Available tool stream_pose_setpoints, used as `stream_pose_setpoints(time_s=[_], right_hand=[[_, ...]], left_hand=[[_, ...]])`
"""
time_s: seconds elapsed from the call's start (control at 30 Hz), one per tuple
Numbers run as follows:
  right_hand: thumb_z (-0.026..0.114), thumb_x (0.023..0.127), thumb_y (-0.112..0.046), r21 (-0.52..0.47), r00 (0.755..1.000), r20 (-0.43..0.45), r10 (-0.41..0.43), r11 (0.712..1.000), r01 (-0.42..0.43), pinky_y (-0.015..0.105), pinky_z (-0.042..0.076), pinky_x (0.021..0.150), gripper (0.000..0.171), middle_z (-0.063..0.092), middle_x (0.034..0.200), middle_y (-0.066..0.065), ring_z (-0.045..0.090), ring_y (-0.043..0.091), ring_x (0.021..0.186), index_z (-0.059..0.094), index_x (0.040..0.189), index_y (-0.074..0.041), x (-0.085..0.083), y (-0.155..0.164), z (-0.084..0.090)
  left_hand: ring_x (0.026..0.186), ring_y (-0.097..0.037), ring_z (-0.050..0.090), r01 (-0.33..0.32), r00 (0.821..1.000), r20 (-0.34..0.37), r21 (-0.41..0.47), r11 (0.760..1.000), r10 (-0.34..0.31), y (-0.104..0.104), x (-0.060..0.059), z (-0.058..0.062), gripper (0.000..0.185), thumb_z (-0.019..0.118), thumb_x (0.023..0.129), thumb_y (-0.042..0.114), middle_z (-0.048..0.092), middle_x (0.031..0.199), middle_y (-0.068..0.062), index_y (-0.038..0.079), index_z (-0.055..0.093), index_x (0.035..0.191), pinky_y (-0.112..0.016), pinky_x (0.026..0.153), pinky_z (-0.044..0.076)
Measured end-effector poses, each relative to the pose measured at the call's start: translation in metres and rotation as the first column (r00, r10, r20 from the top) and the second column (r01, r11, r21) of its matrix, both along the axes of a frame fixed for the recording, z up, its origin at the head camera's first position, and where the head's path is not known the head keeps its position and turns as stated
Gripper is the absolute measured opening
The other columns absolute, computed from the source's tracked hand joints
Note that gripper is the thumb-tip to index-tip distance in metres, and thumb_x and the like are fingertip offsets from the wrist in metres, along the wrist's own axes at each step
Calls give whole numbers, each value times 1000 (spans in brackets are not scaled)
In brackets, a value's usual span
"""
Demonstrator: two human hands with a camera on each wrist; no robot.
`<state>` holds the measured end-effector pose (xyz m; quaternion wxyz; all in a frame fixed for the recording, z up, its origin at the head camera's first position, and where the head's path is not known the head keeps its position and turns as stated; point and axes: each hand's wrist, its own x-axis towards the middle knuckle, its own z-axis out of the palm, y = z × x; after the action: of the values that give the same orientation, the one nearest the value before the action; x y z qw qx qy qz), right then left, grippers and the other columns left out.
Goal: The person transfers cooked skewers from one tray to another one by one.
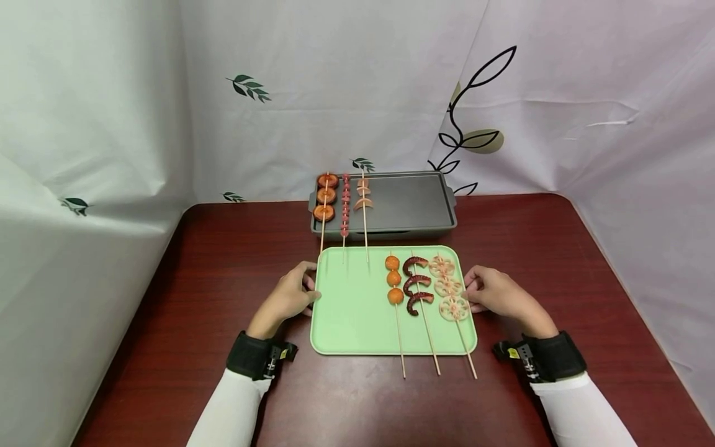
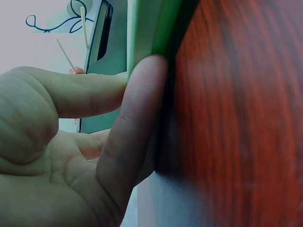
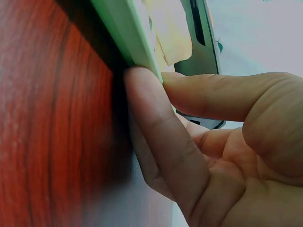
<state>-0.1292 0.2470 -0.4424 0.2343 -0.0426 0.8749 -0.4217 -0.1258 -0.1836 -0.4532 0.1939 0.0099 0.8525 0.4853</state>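
A pale green tray (image 1: pixel 349 316) lies in front of a grey grill pan. My left hand (image 1: pixel 287 295) pinches its left rim; in the left wrist view the thumb is on top and a finger is under the tray edge (image 2: pixel 149 33). On the opposite side my right hand (image 1: pixel 497 292) pinches the right rim, and the right wrist view shows the same hold on the tray edge (image 3: pixel 124 35). Three skewers lie on the tray's right half: orange balls (image 1: pixel 393 279), dark red octopus tentacles (image 1: pixel 419 282) and lotus root slices (image 1: pixel 454 307). Their sticks overhang the front rim.
Behind the tray stands the grill pan (image 1: pixel 413 198). Across its left part lie a mushroom skewer (image 1: pixel 326 195), a skewer of small pink-red pieces (image 1: pixel 345 205) and a skewer of pale curved pieces (image 1: pixel 364 203). A dark red wooden table (image 1: pixel 234 248) meets a white patterned curtain (image 1: pixel 335 93).
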Motion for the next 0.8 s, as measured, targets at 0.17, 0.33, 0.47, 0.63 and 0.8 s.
stream_pose_setpoints(time_s=[0.17,0.33,0.47,0.63,0.8], right_hand=[[62,97,0,2,1000,-5,-5,1000,5,31,63,63,15,63,90,14,68,18,73,55,109,6,1,0,-1],[62,97,0,-48,1000,3,0,999,0,31,64,64,16,63,89,14,68,20,74,55,109,7,-1,3,-3],[63,97,0,-122,999,31,6,993,-2,31,64,66,19,62,90,15,69,20,74,54,110,9,-2,7,-5],[64,97,0,-164,999,47,13,986,-5,33,65,66,21,62,90,16,69,20,74,53,111,11,-2,8,-5],[65,97,1,-166,999,44,16,986,-9,34,65,65,21,62,90,16,69,20,74,53,111,11,-1,8,-5]], left_hand=[[69,-23,61,3,1000,-1,5,1000,-3,1,0,0,61,65,96,-5,53,100,-16,4,40,151,-36,57,61],[69,-23,61,0,1000,2,5,1000,0,0,-1,1,61,65,96,-5,53,99,-16,4,41,151,-36,56,61],[68,-23,61,3,1000,-4,5,1000,-3,0,0,1,60,65,96,-5,54,99,-17,2,41,150,-36,56,61],[66,-23,62,15,1000,-4,7,1000,-15,0,0,2,61,67,96,-4,54,99,-17,1,41,150,-36,55,62],[67,-22,64,30,1000,-3,18,999,-30,-4,1,7,59,65,97,-1,57,99,-17,-1,41,151,-37,57,63]])
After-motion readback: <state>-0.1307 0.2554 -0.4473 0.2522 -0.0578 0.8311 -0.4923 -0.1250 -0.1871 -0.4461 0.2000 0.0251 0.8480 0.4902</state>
